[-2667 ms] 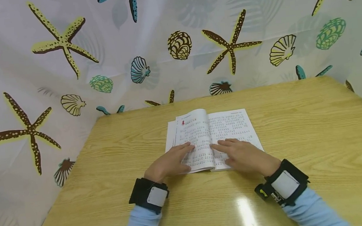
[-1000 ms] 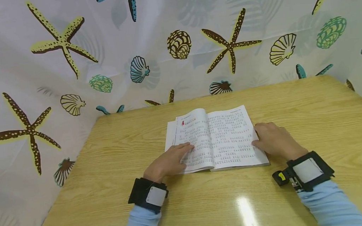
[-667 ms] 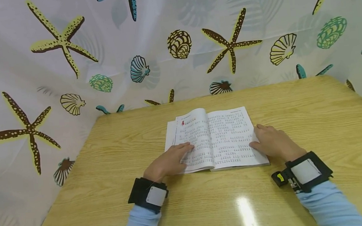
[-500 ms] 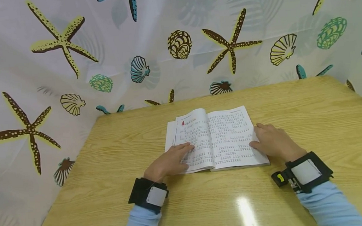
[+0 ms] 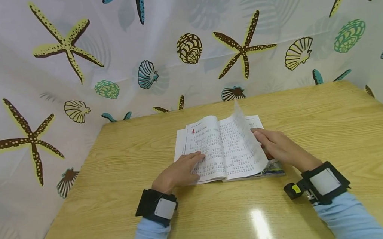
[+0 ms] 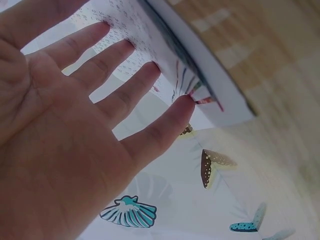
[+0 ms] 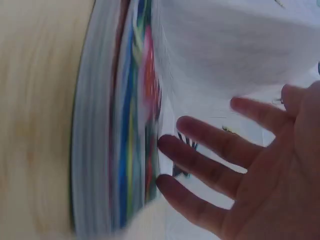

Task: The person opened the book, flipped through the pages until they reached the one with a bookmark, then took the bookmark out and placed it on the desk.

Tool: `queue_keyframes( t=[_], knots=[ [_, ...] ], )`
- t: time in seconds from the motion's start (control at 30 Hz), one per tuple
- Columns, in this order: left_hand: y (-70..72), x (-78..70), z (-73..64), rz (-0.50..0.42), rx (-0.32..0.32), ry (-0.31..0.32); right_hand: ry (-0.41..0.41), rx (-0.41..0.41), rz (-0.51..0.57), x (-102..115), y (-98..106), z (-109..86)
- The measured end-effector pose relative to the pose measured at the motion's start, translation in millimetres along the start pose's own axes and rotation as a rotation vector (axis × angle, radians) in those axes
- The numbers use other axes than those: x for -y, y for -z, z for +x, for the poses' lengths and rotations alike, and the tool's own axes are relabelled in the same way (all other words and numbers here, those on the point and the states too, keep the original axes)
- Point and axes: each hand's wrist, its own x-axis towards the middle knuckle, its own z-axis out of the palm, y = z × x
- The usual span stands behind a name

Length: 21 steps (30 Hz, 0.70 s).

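Note:
An open book (image 5: 203, 133) with printed text lies on the table. My left hand (image 5: 177, 172) rests on its left page, fingers extended; in the left wrist view that hand (image 6: 75, 125) has its fingers spread, fingertips at the pages. The right-hand leaf (image 5: 242, 141) is raised, its outer edge curling up and leftward. My right hand (image 5: 283, 148) is at that leaf's outer edge, with part of its fingers hidden behind it. In the right wrist view, the hand (image 7: 270, 170) has loosely straight fingers between the raised leaf (image 7: 220, 50) and a colourful page (image 7: 150, 75) below.
The wooden table (image 5: 129, 147) extends around the book on all sides. Behind it hangs a pale cloth (image 5: 111, 47) printed with starfish and shells. Each wrist wears a black strap (image 5: 324, 182) over a blue sleeve (image 5: 347, 212).
My right hand moves from the flat right page to the book's right edge, then slightly left as the leaf lifts, baring a coloured page. My left hand stays in place.

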Motion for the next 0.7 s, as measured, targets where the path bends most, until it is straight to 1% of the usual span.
queue_keyframes(
  t=[0.03, 0.07, 0.1, 0.13, 0.23, 0.27, 0.33, 0.4, 0.5, 0.67, 0.7],
  knots=[
    [-0.3, 0.2, -0.2, 0.000, -0.002, -0.003, 0.023, 0.043, 0.041, 2, -3, 0.9],
    [-0.3, 0.1, -0.3, -0.002, -0.002, -0.003, 0.058, 0.082, 0.045, 5, -7, 1.5],
    [-0.5, 0.2, -0.4, -0.005, -0.002, -0.003, 0.095, 0.116, 0.024, 8, -11, 1.7],
    [-0.5, 0.4, -0.4, -0.009, -0.002, -0.003, 0.139, 0.146, -0.013, 12, -16, 2.3],
    [-0.8, 1.1, -0.3, -0.015, -0.004, -0.004, 0.277, 0.206, -0.192, 24, -31, 3.4],
    [-0.7, 1.4, -0.4, -0.015, -0.009, -0.014, 0.312, 0.222, -0.245, 28, -36, 2.5],
    [-0.7, 2.0, -0.5, -0.039, -0.043, -0.070, 0.361, 0.254, -0.298, 34, -45, 1.6],
    [-1.3, 3.6, -1.1, -0.050, -0.080, -0.138, 0.382, 0.279, -0.327, 39, -51, -0.1],
    [-2.0, 5.5, -1.7, -0.064, -0.129, -0.220, 0.390, 0.278, -0.337, 42, -55, -3.1],
    [-1.0, 6.5, -2.5, -0.033, -0.132, -0.240, 0.374, 0.273, -0.333, 44, -55, -5.7],
    [-0.8, 6.7, -2.4, -0.043, -0.135, -0.239, 0.373, 0.274, -0.335, 44, -55, -6.0]
  ],
)
